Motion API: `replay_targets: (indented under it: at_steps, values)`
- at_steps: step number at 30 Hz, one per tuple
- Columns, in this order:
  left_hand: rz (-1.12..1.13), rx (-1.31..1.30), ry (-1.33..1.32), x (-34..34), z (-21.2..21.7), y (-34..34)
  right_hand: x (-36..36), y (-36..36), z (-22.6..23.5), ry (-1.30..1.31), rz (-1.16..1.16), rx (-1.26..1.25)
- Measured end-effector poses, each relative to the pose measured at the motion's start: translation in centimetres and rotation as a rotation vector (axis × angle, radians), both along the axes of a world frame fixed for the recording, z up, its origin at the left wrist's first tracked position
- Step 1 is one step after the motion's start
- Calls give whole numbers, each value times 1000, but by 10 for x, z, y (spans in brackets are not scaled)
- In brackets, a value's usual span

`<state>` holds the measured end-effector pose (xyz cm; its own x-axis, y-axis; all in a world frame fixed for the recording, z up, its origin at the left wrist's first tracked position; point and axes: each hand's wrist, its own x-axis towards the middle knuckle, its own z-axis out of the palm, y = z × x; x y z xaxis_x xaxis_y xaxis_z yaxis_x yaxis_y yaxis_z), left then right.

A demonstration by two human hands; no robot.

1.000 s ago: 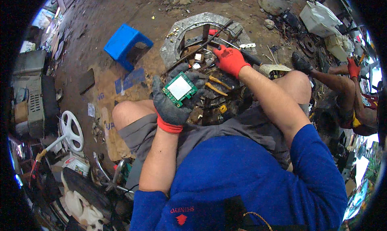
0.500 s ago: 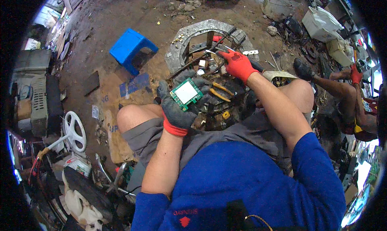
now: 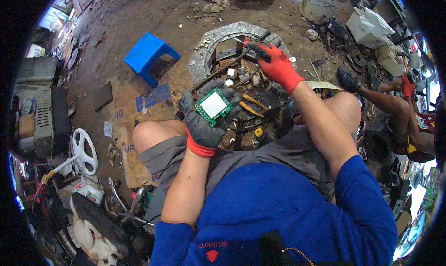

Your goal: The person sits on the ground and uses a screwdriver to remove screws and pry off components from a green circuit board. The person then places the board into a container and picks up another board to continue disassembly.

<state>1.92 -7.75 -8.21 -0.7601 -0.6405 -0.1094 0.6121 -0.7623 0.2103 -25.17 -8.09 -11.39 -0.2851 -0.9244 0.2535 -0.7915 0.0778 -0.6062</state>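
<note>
Head view: your gloved left hand (image 3: 203,126) loosely cradles a green rectangular circuit board (image 3: 214,104) by the near-left edge of the grey octagonal ring (image 3: 200,64); tilting could drop it. Your right hand (image 3: 278,66) clasps a slim metallic tool (image 3: 239,41).

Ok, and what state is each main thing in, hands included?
Green circuit board: white square facing up.
Left hand: cupped palm up, holding the board.
Right hand: curled, seemingly gripping a thin metal tool.
Yellow-handled tool: handles spread apart, head hard to make out.
Blue stool: standing upright.
Cardboard: lying flat on the ground.
</note>
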Motion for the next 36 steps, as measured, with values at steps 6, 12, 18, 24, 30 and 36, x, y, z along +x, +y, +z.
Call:
replay_targets:
  at_steps: [6, 12, 18, 24, 30, 36]
  values:
    - [82, 35, 60, -3, -7, -1, 16, 22, 43, -324, 267, -96]
    - [93, 73, 3, 0, -13, -3, 82, 79, 66, -318, 490, 48]
    - [148, 1, 5, -5, -11, 2, 105, 93, 62, -65, 482, 175]
    - [179, -22, 102, -8, -1, 0, 107, 97, 63, -71, 505, 213]
    - [256, -51, 38, -12, 3, 1, 111, 96, 63, -169, 487, 197]
    - [285, -91, -15, -16, 7, 8, 114, 96, 63, -206, 472, 178]
